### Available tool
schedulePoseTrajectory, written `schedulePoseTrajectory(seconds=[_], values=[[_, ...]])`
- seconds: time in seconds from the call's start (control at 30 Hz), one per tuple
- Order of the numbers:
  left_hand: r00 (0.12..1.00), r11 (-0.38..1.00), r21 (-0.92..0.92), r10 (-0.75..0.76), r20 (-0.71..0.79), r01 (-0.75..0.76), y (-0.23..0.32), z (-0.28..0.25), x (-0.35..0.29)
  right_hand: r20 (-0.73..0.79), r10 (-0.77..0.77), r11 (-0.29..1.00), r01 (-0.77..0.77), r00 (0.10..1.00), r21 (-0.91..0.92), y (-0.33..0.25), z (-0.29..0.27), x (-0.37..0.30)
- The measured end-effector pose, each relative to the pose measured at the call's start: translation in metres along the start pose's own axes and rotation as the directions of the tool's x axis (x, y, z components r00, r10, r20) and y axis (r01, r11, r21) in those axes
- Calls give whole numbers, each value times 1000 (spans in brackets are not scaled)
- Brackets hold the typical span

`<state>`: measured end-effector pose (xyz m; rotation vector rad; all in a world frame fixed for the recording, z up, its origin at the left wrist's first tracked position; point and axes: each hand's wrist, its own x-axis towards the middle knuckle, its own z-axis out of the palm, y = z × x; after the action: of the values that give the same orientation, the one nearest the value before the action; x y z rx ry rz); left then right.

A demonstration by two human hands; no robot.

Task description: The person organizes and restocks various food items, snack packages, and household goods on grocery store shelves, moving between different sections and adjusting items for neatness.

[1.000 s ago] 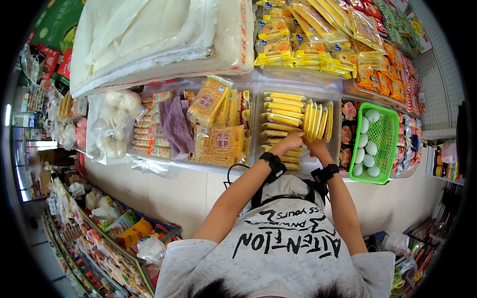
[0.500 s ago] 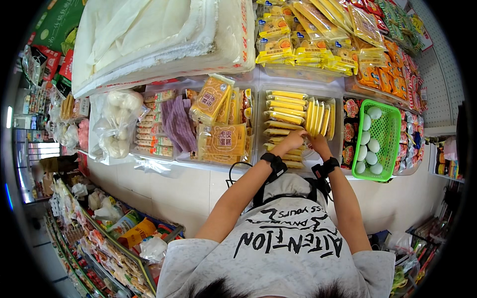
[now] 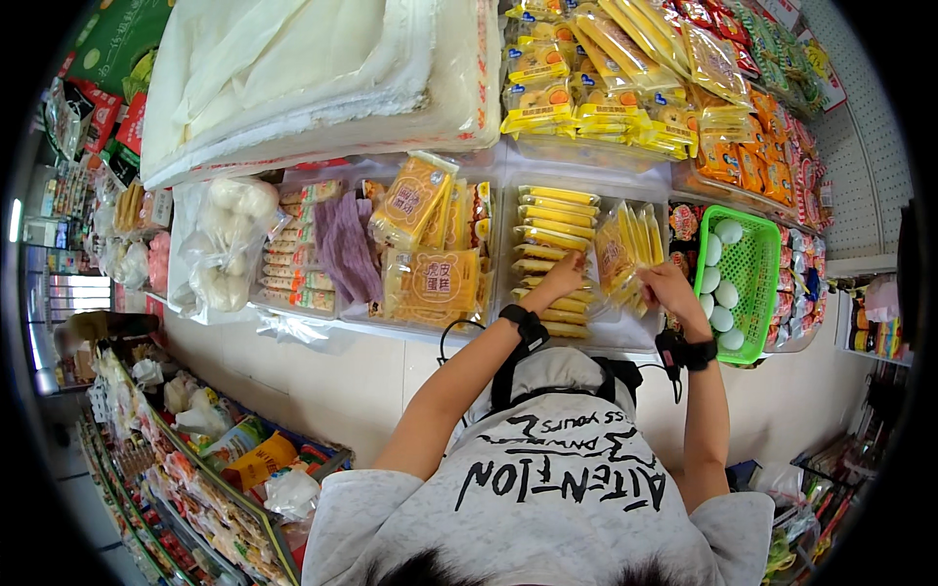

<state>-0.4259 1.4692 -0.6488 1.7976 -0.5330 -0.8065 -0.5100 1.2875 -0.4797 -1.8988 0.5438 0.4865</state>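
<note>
A clear plastic bin (image 3: pixel 640 337) in front of me holds flat yellow packaged cakes in two groups. In the left column, packaged cakes (image 3: pixel 557 212) stand on edge, one behind another. To their right, several packaged cakes (image 3: pixel 618 256) lean leftward, the first showing its broad printed face. My left hand (image 3: pixel 561 280) rests over the near part of the left column, fingers loosely extended and nothing visible in them. At the near right end of the leaning group, my right hand (image 3: pixel 670 290) pinches the edge of a packaged cake; its fingertips are partly hidden.
Right of the bin stands a green basket (image 3: pixel 760 283) of pale eggs. On the left are more packaged cakes (image 3: pixel 435 278), purple strips (image 3: pixel 347 244) and a bag of white round buns (image 3: pixel 230 244). A stack of white plastic sheets (image 3: pixel 313 78) lies beyond. Shelves (image 3: pixel 230 469) stand behind on the left.
My right hand has moved right, away from my left hand. The right group of packaged cakes has tipped leftward, exposing a broad face. My left hand has shifted slightly left.
</note>
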Motion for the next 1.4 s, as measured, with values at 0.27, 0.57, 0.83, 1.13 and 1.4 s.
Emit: schedulePoseTrajectory(seconds=[0.27, 0.57, 0.83, 1.13, 1.4], values=[[982, 983, -72, 160, -101, -167, -20, 1, -4, -110, 1, 924, 41, 994, 381, -66, -103, -114], [999, 996, -80, -32, -41, 29, 13, -5, -10, -651, -242, 947, 320, 719, 1, -91, -222, -111], [962, 972, 21, 228, 153, -234, -30, -2, 11, -577, -575, 795, 229, 579, -562, -34, -316, 72], [977, 996, 32, 71, 203, -79, -3, -8, -5, -531, -292, 936, 124, 795, -328, -11, -306, 86], [985, 938, 311, 116, 131, -151, 47, 9, -16, -603, -340, 843, 518, 722, 145, 0, -117, 26]])
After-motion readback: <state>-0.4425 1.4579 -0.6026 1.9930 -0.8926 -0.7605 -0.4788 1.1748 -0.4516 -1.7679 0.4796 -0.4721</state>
